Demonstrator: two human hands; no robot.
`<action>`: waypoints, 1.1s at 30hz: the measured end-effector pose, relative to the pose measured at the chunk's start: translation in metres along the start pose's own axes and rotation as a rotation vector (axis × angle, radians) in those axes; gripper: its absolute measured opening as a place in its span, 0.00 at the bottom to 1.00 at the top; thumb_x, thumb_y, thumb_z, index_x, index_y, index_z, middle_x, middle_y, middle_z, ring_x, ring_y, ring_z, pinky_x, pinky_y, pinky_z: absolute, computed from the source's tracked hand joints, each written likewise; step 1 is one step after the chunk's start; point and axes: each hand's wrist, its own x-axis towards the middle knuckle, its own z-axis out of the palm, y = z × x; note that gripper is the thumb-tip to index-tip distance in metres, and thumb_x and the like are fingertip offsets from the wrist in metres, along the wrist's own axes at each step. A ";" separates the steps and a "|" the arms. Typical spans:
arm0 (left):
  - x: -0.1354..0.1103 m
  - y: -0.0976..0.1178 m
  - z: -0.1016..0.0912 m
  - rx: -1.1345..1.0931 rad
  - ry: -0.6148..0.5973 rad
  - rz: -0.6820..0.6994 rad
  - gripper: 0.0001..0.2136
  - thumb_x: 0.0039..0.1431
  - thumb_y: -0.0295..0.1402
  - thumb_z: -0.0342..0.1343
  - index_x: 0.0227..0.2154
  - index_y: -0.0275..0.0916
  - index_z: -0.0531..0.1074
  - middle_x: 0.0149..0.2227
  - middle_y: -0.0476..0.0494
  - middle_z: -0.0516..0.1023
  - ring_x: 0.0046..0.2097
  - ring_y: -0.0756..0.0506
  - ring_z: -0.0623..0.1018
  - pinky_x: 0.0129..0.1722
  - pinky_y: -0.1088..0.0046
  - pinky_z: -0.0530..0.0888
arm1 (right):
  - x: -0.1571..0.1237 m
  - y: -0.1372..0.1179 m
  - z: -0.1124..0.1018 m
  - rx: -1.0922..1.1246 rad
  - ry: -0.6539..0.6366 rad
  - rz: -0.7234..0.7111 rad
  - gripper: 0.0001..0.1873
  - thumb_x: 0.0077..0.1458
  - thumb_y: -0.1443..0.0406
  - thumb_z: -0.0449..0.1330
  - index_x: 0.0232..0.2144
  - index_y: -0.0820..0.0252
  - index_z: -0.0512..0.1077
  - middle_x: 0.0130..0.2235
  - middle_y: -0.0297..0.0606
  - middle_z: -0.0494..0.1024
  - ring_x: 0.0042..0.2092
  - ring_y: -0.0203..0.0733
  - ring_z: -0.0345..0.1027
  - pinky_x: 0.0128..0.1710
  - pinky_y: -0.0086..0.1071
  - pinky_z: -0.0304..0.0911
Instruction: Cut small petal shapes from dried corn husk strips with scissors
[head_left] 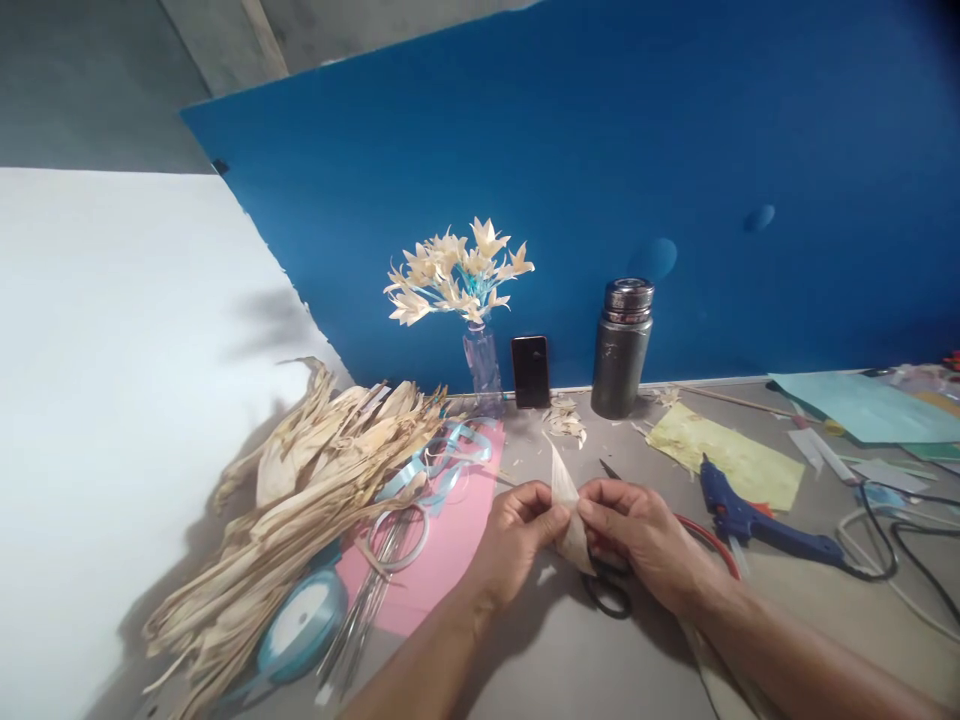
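A pale strip of corn husk [564,478], pointed at its upper end, is pinched between my two hands over the table. My left hand [523,525] grips its left edge with thumb and forefinger. On the other edge, my right hand [634,525] pinches it with thumb and fingers, the lower fingers curled and partly hidden. Black-handled scissors [609,597] lie on the table beneath the right hand, largely covered by it. Part of a red ring-like handle or loop [716,545] shows behind my right wrist.
Dried corn husks [322,470] are heaped at left, with blue ribbon [304,620], wires [367,605] and pink paper [450,560]. Husk flowers [457,270] in a bottle [482,365], a phone [531,372] and a flask [622,350] stand behind. A blue glue gun [765,525] lies right, by yellow paper [724,452].
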 end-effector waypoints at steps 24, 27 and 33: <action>-0.005 0.007 0.008 0.218 0.111 -0.028 0.13 0.44 0.38 0.69 0.19 0.35 0.73 0.19 0.52 0.69 0.25 0.51 0.65 0.28 0.75 0.61 | 0.002 -0.004 0.002 -0.381 0.086 0.001 0.05 0.50 0.66 0.55 0.24 0.58 0.70 0.18 0.26 0.67 0.21 0.34 0.57 0.21 0.26 0.50; -0.004 0.008 0.008 0.192 0.110 -0.057 0.11 0.44 0.37 0.68 0.19 0.35 0.74 0.20 0.49 0.72 0.25 0.50 0.68 0.30 0.74 0.64 | 0.001 -0.007 0.000 -0.356 0.036 0.032 0.06 0.50 0.66 0.54 0.24 0.57 0.69 0.17 0.26 0.68 0.20 0.34 0.58 0.20 0.26 0.52; -0.007 0.010 0.013 0.302 0.146 -0.014 0.10 0.48 0.36 0.64 0.20 0.36 0.75 0.21 0.47 0.74 0.26 0.49 0.69 0.30 0.73 0.66 | -0.001 -0.013 -0.002 -0.422 0.022 0.000 0.08 0.54 0.63 0.54 0.27 0.58 0.72 0.20 0.28 0.71 0.22 0.35 0.61 0.21 0.26 0.53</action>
